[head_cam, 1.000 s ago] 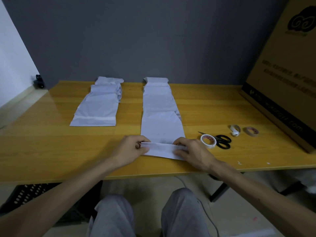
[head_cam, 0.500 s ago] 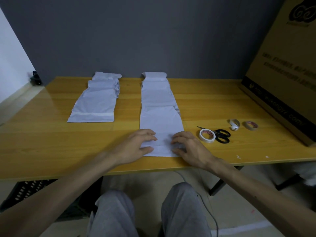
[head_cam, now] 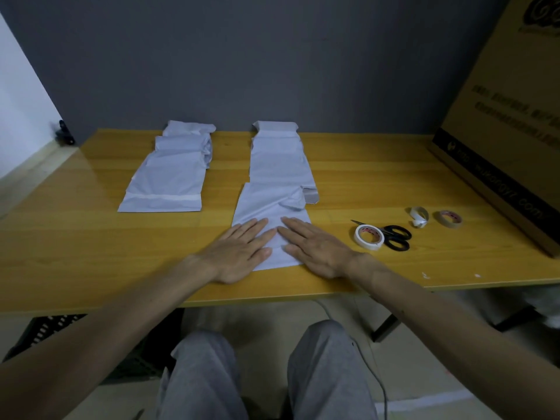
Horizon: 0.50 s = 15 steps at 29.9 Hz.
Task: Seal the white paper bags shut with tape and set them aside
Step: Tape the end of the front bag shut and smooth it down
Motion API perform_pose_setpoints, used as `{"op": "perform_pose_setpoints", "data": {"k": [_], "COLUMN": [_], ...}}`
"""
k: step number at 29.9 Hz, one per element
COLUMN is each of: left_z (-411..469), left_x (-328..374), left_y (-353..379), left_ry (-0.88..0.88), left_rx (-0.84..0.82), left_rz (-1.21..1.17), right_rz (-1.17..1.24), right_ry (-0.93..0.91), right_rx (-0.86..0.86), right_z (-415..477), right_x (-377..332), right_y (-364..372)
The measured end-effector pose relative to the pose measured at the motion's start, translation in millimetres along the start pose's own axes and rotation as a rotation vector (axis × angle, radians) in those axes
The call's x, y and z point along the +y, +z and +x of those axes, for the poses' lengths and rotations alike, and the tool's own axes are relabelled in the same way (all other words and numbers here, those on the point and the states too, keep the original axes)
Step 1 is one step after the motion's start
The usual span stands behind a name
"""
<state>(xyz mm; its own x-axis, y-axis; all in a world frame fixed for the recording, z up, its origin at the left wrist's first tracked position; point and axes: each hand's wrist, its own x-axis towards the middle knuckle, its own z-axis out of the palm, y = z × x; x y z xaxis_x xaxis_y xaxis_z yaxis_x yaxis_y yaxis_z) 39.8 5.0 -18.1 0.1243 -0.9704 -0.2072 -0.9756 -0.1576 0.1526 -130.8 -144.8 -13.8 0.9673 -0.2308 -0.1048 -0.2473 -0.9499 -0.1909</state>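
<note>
Both hands went from pinching the folded flap at the near edge to lying flat on the bag. Head cam: L hand (head_cam: 239, 253) and R hand (head_cam: 318, 253) palms down, fingers (head_cam: 257, 228) straight, close together, gripping nothing, pressing the white paper bag (head_cam: 269, 204) onto the counter (head_cam: 91, 237) near its front edge. Bag's far end overlaps a row of more bags (head_cam: 278, 159) running to the back wall. Separate bag pile (head_cam: 169, 177) to the L, well apart, front one w/ a tape strip (head_cam: 163, 197) across it. Just R of R hand: white tape roll (head_cam: 368, 245), lying over the blades of black scissors (head_cam: 397, 238). Further R: tape scrap (head_cam: 419, 216) and brown tape roll (head_cam: 448, 225), near each other. Cardboard box (head_cam: 515, 116) stands at the counter's R end.
</note>
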Motion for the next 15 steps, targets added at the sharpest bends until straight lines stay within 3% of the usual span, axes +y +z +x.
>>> {"op": "perform_pose_setpoints", "data": {"k": [15], "left_z": [-4.7], "left_x": [29.4], "left_y": [-1.4], "left_ry": [0.041], "left_rx": [0.012], "left_rz": [-0.054], "right_rz": [0.057], "right_ry": [0.029], "right_rx": [-0.028], "right_z": [-28.2], "right_x": [3.3], "right_y": [-7.4]}}
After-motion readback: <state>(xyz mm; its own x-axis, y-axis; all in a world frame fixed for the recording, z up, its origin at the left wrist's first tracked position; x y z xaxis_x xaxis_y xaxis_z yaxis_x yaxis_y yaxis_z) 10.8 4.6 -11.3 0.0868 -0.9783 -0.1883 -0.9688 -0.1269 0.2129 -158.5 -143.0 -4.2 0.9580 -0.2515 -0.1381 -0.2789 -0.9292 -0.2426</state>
